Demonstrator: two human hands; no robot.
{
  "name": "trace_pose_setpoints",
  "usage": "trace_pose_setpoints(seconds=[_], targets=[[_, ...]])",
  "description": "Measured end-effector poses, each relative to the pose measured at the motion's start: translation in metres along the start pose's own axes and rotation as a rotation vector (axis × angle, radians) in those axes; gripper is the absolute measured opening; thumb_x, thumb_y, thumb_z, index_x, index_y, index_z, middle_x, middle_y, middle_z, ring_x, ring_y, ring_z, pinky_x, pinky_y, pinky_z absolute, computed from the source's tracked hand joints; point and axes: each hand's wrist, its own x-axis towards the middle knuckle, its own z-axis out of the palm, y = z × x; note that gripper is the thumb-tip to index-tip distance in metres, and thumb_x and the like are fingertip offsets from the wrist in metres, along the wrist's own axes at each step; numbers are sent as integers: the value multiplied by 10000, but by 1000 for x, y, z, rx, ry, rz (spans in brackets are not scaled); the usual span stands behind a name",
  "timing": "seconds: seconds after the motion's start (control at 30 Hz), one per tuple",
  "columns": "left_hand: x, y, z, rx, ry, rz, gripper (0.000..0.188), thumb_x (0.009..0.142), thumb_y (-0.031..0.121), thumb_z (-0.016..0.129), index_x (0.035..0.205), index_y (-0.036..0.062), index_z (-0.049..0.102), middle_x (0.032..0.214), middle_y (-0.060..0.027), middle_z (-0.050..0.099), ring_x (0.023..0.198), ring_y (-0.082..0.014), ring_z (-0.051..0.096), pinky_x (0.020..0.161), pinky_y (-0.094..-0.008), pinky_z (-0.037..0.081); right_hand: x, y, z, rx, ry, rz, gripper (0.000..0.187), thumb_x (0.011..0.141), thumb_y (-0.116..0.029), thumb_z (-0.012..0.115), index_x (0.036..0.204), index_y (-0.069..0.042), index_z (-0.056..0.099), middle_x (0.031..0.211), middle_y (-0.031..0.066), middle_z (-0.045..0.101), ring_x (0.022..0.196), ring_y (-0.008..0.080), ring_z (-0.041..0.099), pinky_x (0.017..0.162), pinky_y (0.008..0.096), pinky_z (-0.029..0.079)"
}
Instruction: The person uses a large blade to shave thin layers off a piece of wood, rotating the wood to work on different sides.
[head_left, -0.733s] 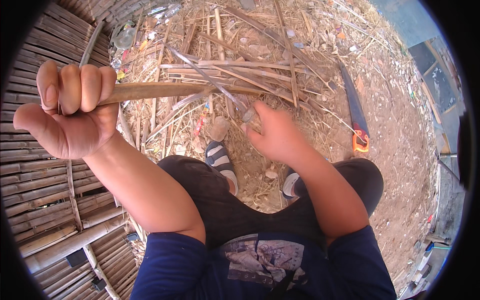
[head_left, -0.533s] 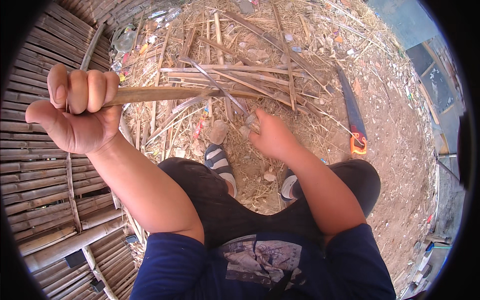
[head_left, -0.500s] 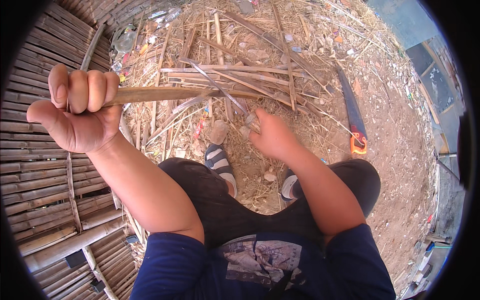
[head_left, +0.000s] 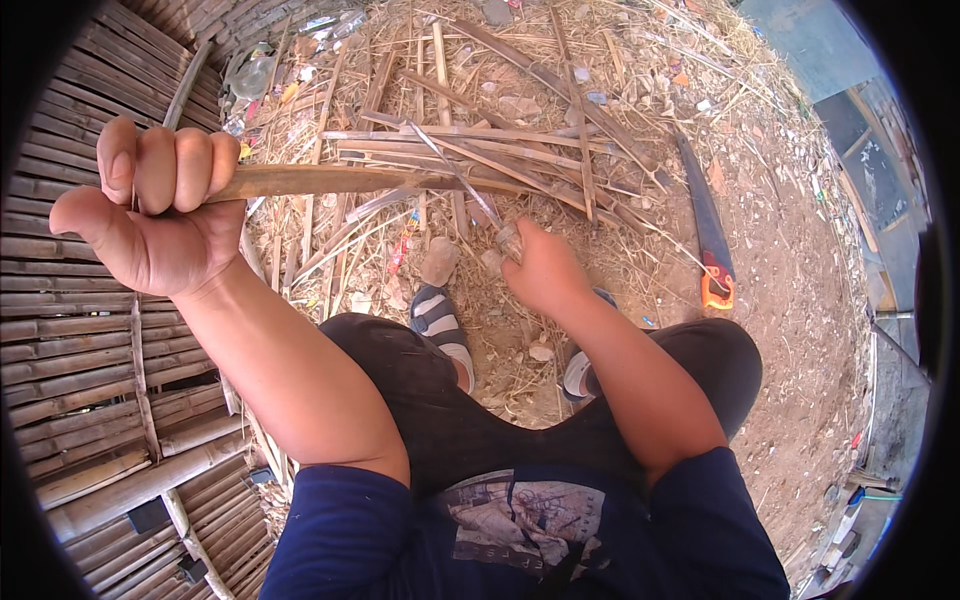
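My left hand [head_left: 170,210], raised at the left, has its fingers curled around one end of a long bamboo strip [head_left: 320,181]. The strip runs rightward from there, its far end over the heap of bamboo on the ground. In front of my feet, my right hand [head_left: 545,268] is closed on the handle of a long-bladed knife [head_left: 455,172]. The narrow blade points up and to the left, crossing the strip; whether its edge touches the strip I cannot tell.
Several split bamboo pieces [head_left: 480,142] lie heaped on straw-strewn ground ahead. A handsaw [head_left: 708,220] with an orange handle rests on the dirt at the right. A bamboo slat wall [head_left: 70,300] stands close on the left. A stone [head_left: 439,262] sits by my left foot.
The knife blade has swung and shifted a little rightward along the strip, and my right hand has moved slightly. The strip's middle has risen slightly. My left hand keeps its hold almost in place.
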Motion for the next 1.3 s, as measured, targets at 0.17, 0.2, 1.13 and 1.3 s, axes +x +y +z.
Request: trace_pose_setpoints(seconds=[0.17,0.2,1.13,1.3], targets=[[0,1,4,19,44,-22,441,821,564,754,854,167,563,544,116,286,479,-59,204,540,-258,194,-20,-46,-31,5,-56,-118,424,839,-177,693,1178,23,537,937,277,685,902,452,671,768,516,535],[0,3,4,27,52,-18,441,822,562,754,857,167,562,547,115,287,481,-59,206,542,-258,194,-21,-51,-30,22,-67,-130,429,838,-177,694,1185,22,535,943,280,685,905,451,671,774,516,536],[-9,16,-2,69,134,4,437,871,595,678,834,172,574,549,101,266,498,-77,190,541,-271,198,32,47,35,-77,6,130,373,828,-148,667,1144,16,558,937,282,682,927,451,669,824,528,537],[-10,69,47,313,268,68,203,797,194,694,679,162,532,550,78,309,496,-76,260,546,-262,228,17,12,-13,-203,-90,-4,339,829,-173,673,1107,4,596,983,281,677,964,449,659,850,520,532]])
